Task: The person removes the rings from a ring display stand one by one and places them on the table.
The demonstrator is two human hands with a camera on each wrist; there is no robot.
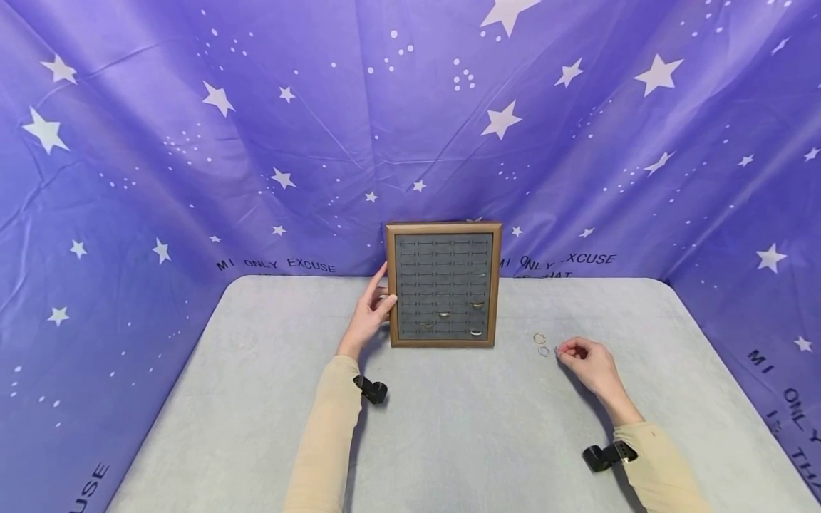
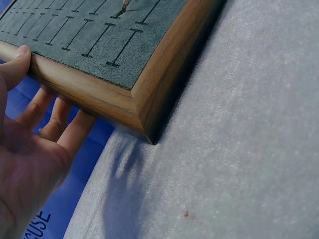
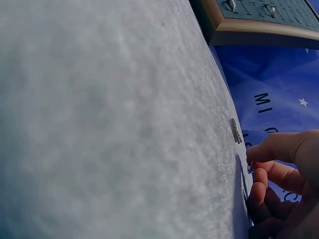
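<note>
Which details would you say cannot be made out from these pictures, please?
1) Finger ends of the left hand, head and left wrist views: hidden behind the display board.
2) Small item at the tips of the right hand: too small in the head view, largely covered by fingers in the right wrist view.
3) Finer details of the gold-toned ring and silver-toned ring, head view: too small.
4) Much of the board, left wrist view: cut off by the top edge.

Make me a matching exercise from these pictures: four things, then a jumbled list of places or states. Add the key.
1. left hand
2. right hand
3. loose rings
4. display

A. on the table, between display and right hand
B. brown-rimmed, dark-faced
C. pinching, just right of the loose rings
D. gripping the display's left side

Pairs: 1-D, 2-C, 3-A, 4-B
</note>
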